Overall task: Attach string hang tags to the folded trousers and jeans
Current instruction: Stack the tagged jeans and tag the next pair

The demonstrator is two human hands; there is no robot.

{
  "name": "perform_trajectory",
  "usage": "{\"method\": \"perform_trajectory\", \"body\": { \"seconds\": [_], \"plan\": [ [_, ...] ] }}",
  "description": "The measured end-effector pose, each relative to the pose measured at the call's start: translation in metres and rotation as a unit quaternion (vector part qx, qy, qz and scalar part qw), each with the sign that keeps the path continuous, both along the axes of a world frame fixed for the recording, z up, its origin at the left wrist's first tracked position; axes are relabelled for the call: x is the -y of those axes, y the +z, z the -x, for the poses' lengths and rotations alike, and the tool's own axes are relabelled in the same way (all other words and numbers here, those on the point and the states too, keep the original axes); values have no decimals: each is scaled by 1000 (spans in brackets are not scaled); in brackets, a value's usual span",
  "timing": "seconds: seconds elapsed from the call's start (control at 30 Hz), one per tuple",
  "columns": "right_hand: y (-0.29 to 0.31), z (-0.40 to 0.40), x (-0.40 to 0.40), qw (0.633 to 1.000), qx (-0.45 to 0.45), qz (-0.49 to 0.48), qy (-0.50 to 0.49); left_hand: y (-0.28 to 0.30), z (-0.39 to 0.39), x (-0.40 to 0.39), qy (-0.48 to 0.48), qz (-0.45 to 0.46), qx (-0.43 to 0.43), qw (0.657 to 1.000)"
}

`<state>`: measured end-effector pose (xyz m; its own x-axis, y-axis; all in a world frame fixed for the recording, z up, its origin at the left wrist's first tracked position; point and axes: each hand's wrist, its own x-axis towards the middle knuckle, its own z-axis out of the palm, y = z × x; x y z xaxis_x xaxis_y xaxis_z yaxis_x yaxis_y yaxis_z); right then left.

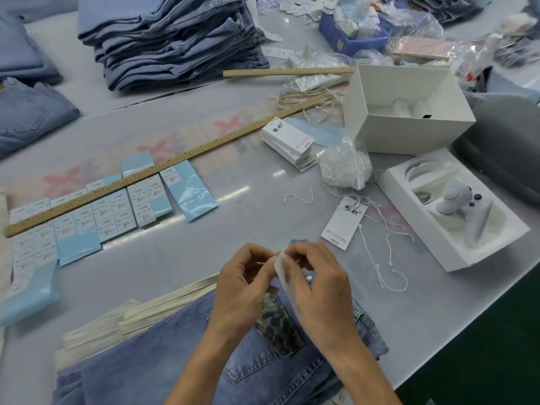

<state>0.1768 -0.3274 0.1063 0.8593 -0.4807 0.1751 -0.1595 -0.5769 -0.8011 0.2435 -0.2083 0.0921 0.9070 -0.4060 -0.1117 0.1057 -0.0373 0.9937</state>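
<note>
Folded blue jeans (163,363) with a dark patterned waist patch (277,325) lie at the table's near edge, on cream folded trousers (122,317). Above the waistband my right hand (318,287) pinches a white hang tag (280,266) held edge-on, and a small white string lock (309,278) shows by its fingers. My left hand (242,285) pinches the tag's string end right beside it. One loose tag (343,222) lies on the table among white strings (388,258). A stack of tags (287,141) sits farther back.
A wooden ruler (146,173) lies across rows of blue sticker sheets (117,211) at left. A pile of folded jeans (175,39) stands at the back. At right are an open white box (409,112), a tray with a controller (455,206) and a bag of strings (344,165).
</note>
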Motion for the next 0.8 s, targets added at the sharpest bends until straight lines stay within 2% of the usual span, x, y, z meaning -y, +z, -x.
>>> {"method": "perform_trajectory", "body": {
  "seconds": [0.07, 0.13, 0.2, 0.27, 0.4, 0.5, 0.6, 0.63, 0.7, 0.77, 0.8],
  "plan": [
    [3, 2, 7, 999, 21, -11, -35, 7, -6, 1, 8, -117, 157, 981],
    [11, 3, 17, 996, 61, -27, -65, 23, -13, 3, 23, -174, 289, 941],
    [22, 5, 29, 991, 108, -20, -71, 42, -17, 10, 9, -154, 358, 921],
    [36, 7, 39, 991, 128, 16, -42, 59, -18, 19, -26, -110, 379, 919],
    [51, 8, 49, 987, 140, 82, 12, 75, -18, 31, -59, -45, 361, 929],
    [45, 13, 52, 987, 145, 72, 14, 66, -18, 32, -82, -23, 335, 938],
    [26, 16, 53, 992, 122, 25, 3, 38, -21, 34, -65, -4, 215, 974],
    [18, 16, 54, 995, 103, 6, -8, 23, -25, 36, -36, -29, 166, 985],
    [1, 16, 55, 998, 46, -20, -27, -7, -38, 42, -13, -173, 111, 979],
    [-16, 15, 57, 999, -21, -40, -29, -31, -49, 50, -85, -333, 92, 935],
    [-24, 15, 57, 997, -52, -45, -25, -40, -50, 55, -132, -385, 93, 909]
  ]
}}
